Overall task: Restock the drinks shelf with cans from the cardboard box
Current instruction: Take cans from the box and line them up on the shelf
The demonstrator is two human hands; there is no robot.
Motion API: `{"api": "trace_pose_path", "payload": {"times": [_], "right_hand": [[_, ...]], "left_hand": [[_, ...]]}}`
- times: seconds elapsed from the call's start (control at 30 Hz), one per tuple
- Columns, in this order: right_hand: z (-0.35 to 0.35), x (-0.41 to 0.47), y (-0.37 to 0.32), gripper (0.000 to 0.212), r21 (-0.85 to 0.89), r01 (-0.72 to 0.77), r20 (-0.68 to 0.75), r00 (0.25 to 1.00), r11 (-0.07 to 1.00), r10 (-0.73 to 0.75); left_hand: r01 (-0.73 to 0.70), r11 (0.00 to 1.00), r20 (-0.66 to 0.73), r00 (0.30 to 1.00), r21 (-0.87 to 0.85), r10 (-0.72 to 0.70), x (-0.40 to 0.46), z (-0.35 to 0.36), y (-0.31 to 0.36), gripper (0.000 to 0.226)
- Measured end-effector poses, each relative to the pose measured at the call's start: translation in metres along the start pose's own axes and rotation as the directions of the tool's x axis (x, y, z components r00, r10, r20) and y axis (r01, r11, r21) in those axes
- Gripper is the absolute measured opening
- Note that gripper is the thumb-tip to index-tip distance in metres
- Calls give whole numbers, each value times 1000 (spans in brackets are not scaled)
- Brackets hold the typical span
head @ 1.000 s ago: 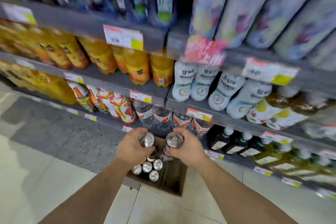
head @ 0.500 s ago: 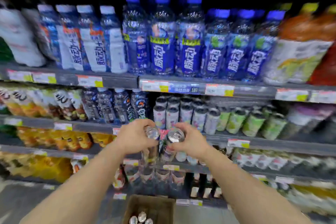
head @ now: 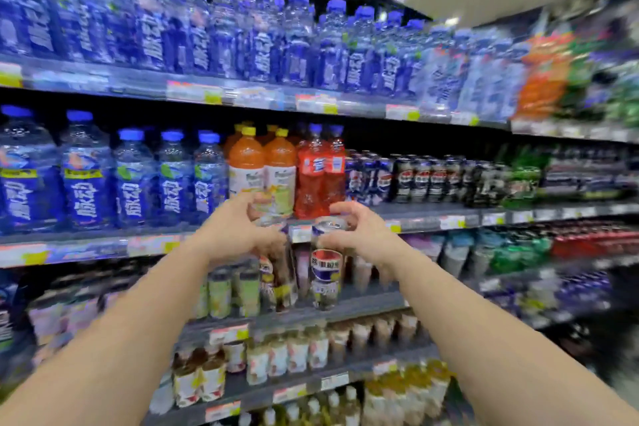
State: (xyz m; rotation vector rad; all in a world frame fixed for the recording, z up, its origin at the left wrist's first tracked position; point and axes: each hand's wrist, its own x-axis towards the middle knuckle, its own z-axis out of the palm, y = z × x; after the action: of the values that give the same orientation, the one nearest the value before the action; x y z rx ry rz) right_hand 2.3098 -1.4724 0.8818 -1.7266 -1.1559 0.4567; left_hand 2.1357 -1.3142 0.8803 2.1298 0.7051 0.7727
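- Two cans were up off the box and in the air, one per hand, carried in front of the shelves.
- Left hand (head: 238, 232) had its grip curled over the top of the left can (head: 276, 266); the can hung below the fingers, blurred.
- Right hand (head: 363, 235) had its grip wrapped round the rim of the right can (head: 325, 270), thumb and fingers pinching the top.
- Both cans stood upright, long axis vertical, lids up, bases pointing down at the floor; the two were just beside each other, whether touching I could not tell.
- Progress, as I judged it: pick-up done, placing not yet done. Neither can sat on a shelf.
- The canned row (head: 432, 180) sat to the right on the middle shelf, perhaps the target; that was a guess.
- The box was out of view, so what was left in it could not be told.
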Motion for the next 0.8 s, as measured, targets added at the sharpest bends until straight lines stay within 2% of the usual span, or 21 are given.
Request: {"api": "trace_pose_path", "payload": {"times": [0.13,0.27,0.43,0.6,0.8], "right_hand": [[-97,-10,40,61,-14,-25,-169,985,1000,22],[-167,-8,89,61,58,-85,-318,943,995,100],[-231,31,145,62,99,-125,-430,889,987,156],[-286,94,169,53,41,-134,-466,874,990,138],[-342,175,185,53,-80,-137,-477,875,987,83]], "left_hand": [[-59,989,79,994,-135,70,45,87,53,86],[-81,958,50,994,-275,98,91,166,87,71],[-103,918,39,991,-382,128,169,244,103,68],[-162,924,40,982,-346,187,260,290,123,65],[-227,936,33,969,-270,244,343,333,150,69]]}}
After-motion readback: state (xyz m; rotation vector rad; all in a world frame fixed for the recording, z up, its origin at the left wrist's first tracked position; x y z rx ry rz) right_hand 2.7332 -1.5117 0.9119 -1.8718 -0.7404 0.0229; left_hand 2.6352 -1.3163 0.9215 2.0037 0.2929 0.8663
